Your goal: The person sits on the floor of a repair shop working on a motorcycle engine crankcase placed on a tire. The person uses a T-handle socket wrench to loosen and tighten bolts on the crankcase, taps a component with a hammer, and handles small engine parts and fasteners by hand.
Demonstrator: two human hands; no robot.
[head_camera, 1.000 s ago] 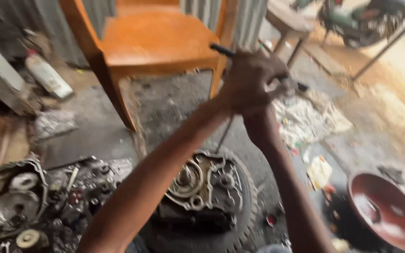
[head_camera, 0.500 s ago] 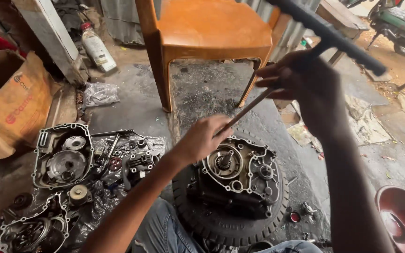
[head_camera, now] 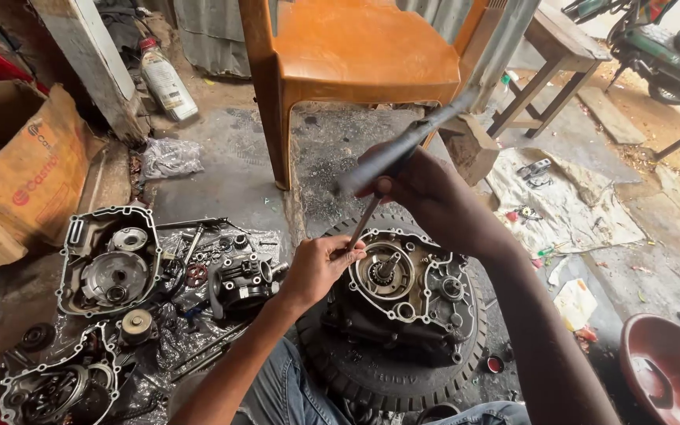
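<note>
The right hand (head_camera: 426,193) has brought the T-handle wrench (head_camera: 403,149) lower.

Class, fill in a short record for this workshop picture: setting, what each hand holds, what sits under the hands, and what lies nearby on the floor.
Setting: workshop floor with an orange plastic chair
Left hand: grips the lower shaft of a T-handle wrench
Right hand: holds the wrench's blurred crossbar
Under the hands: engine crankcase resting on a tyre
Nearby left: engine covers and loose parts on plastic sheet
Nearby right: red bowl
</note>
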